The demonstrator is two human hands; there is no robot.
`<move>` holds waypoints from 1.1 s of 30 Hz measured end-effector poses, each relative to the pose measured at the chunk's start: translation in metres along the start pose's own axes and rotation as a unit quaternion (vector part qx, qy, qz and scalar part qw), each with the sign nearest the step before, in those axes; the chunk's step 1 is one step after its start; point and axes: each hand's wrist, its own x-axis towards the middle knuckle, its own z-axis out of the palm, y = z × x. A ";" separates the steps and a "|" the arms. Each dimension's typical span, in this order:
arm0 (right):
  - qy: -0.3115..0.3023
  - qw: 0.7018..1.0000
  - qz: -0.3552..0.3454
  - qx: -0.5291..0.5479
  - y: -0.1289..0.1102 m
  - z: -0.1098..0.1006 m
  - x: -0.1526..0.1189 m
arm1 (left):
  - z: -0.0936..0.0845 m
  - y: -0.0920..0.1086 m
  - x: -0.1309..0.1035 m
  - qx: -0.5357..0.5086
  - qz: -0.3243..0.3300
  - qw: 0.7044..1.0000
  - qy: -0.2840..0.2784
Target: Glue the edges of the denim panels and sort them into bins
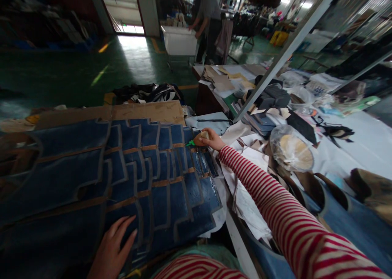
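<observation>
Dark blue panels with grey edges and brown strips point(171, 197) lie overlapped in front of me. My right hand point(211, 139) reaches out to their far right part, fingers wrapped round a small tan bottle-like object point(202, 137) with a green tip point(190, 143). That tip points left, close above the panels; whether it touches them is unclear. Near the bottom, my left hand point(114, 246) rests on or just over the panels with its fingers spread, holding nothing. Glossy streaks point(202, 162) show on the panels just below my right hand.
Cardboard point(147, 110) lies along the far edge. A slanted metal pole point(284, 54) rises at the right, beside papers, a plastic-wrapped roll point(294, 151) and dark stacked pieces point(271, 96). More blue pieces point(352, 226) lie lower right. A person stands by a white bin point(180, 41) further back.
</observation>
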 end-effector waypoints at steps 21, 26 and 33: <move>-0.108 0.993 0.025 -0.044 -0.012 -0.014 -0.040 | -0.001 0.005 0.000 0.006 0.008 1.000 0.008; -0.135 0.988 0.077 -0.004 -0.020 -0.022 -0.054 | 0.001 0.004 0.001 0.002 0.009 1.000 0.010; -0.136 0.989 0.054 0.006 -0.018 -0.022 -0.065 | -0.001 0.004 0.001 0.011 0.017 1.000 0.012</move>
